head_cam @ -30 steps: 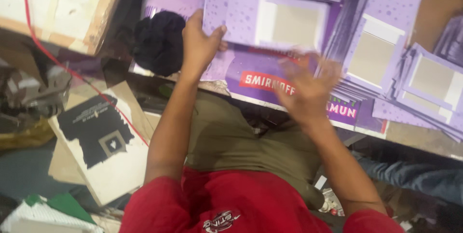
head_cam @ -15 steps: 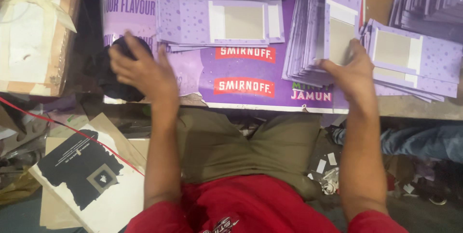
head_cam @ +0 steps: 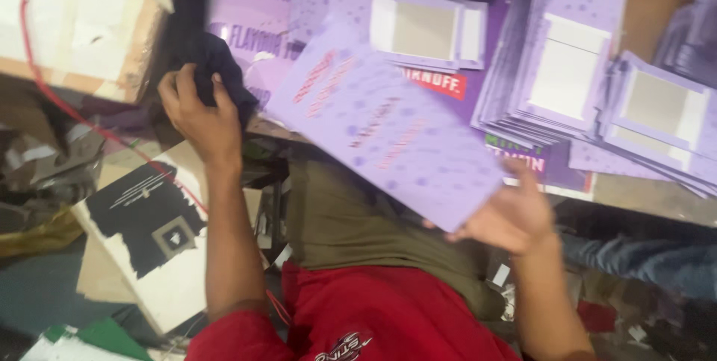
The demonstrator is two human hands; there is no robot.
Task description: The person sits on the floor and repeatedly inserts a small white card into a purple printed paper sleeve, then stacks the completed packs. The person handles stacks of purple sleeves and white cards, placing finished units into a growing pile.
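Note:
My right hand (head_cam: 512, 215) holds a flat purple printed card sheet (head_cam: 388, 126) by its lower corner, tilted over my lap. My left hand (head_cam: 198, 114) grips a dark cloth (head_cam: 220, 70) at the table's left edge. On the table lie stacks of purple cards with pale windows (head_cam: 567, 70) and one flat windowed card (head_cam: 422, 29) on a purple printed sheet (head_cam: 246, 10).
A wooden board with pale paper (head_cam: 82, 25) sits at upper left, a red cord (head_cam: 67, 107) running below it. A white card with a black print (head_cam: 149, 226) leans on the floor at left. Another person's blue-trousered leg (head_cam: 642, 264) is at right.
My right hand has left the card stack at right and now lifts a purple sheet toward me. My left hand has closed on the dark cloth.

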